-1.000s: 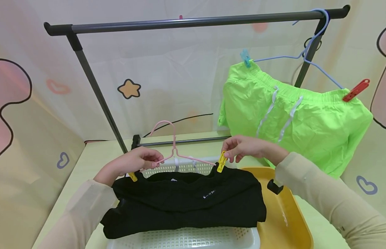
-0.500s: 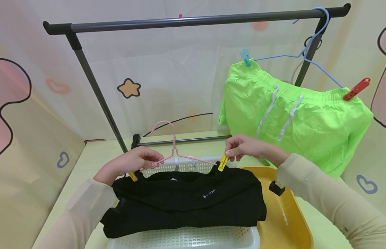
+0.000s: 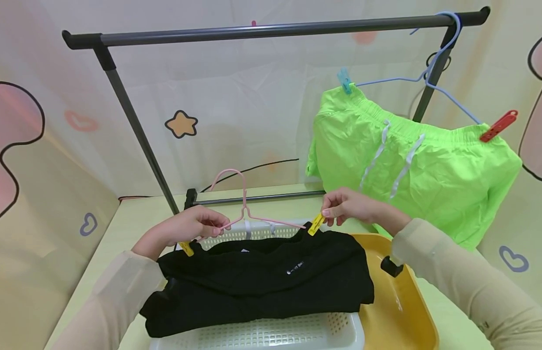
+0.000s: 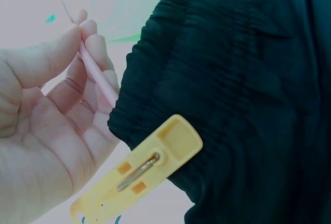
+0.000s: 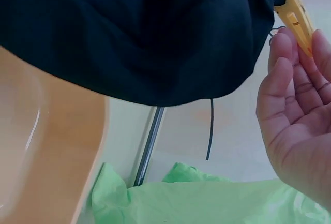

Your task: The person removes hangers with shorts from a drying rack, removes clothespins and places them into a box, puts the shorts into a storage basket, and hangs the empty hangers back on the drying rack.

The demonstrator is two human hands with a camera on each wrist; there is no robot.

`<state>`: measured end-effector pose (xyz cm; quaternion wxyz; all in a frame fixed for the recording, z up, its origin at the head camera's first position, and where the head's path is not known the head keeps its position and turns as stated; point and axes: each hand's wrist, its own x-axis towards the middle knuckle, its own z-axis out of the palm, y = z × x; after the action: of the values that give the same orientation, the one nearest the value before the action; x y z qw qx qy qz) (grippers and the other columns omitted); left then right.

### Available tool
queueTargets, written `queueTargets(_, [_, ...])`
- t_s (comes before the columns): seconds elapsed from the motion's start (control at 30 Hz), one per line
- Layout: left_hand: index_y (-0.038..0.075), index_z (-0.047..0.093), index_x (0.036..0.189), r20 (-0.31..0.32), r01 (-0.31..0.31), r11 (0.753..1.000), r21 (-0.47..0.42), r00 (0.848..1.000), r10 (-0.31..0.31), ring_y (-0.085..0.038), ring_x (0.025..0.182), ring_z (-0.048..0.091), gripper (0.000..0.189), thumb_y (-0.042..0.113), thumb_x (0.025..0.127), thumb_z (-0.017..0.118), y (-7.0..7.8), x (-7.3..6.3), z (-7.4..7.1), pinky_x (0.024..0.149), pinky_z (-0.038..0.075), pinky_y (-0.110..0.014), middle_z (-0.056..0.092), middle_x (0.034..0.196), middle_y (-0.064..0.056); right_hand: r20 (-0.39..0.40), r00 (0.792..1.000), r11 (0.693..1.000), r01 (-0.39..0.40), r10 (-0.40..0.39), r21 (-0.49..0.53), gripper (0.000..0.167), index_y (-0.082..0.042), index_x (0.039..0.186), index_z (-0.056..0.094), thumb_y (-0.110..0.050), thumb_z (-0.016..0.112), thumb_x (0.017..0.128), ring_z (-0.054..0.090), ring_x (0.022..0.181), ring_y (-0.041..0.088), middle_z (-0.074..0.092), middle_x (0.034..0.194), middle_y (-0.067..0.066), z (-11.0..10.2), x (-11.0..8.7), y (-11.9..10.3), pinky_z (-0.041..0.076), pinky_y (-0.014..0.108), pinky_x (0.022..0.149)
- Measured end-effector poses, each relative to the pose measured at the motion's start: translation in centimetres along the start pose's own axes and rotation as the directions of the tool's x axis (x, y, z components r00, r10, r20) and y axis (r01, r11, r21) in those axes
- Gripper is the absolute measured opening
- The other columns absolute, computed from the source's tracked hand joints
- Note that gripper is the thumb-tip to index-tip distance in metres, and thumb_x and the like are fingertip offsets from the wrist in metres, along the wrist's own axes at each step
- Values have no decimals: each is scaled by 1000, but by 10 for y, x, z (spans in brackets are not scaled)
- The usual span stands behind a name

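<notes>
Black shorts (image 3: 262, 282) with a gathered waistband hang from a pink hanger (image 3: 245, 197), over a white basket. My left hand (image 3: 196, 226) pinches the hanger's left arm between thumb and fingers. Just below it, a yellow clothespin (image 4: 139, 172) is clipped on the waistband's left corner. My right hand (image 3: 347, 206) pinches the end of another yellow clothespin (image 3: 316, 224), whose jaws sit on the waistband's right corner at the hanger's tip. In the right wrist view, thumb and fingers (image 5: 282, 74) meet on that clothespin's tail.
A dark rack bar (image 3: 253, 33) runs across the back. Bright green shorts (image 3: 415, 160) hang at its right from a blue hanger (image 3: 395, 79), with a blue clothespin (image 3: 344, 80) and a red one (image 3: 499, 126). Below stand the white basket (image 3: 271, 335) and a yellow tray (image 3: 397, 311).
My right hand has shifted slightly right and up with the yellow clothespin, which now tilts more. The waistband's right corner has risen a little. My left hand has stayed in place.
</notes>
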<state>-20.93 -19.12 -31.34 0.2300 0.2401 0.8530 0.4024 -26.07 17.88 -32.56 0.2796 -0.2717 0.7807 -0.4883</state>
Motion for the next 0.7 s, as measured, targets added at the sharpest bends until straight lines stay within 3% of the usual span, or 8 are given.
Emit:
queueTargets(0.3, [4,59,94,3,-31,999,9,1000,31,-15,57,41,12,6,88,49,-2,0,-1,52,37,-25,47,72,-6,-32,999,990,11,-7,137,10,-9,78,55,-9,52,88,57,64,11,61,72,-2,-3,-2,11,47,24,57])
queueTargets(0.5, [2,59,93,-4,-35,999,-2,999,35,-14,57,42,12,4,88,49,-4,-1,-2,52,38,-25,47,72,-8,-81,997,968,36,-17,247,12,-12,79,56,-10,50,89,58,65,10,62,73,-3,-9,-10,20,49,25,59])
queueTargets(0.7, [1,59,95,-4,-36,999,-7,999,36,-14,57,42,12,4,87,50,-4,-2,-2,51,38,-25,48,73,-9,-65,997,960,65,-49,274,10,-12,81,56,-12,51,89,58,66,10,63,75,-3,-11,-12,22,49,24,59])
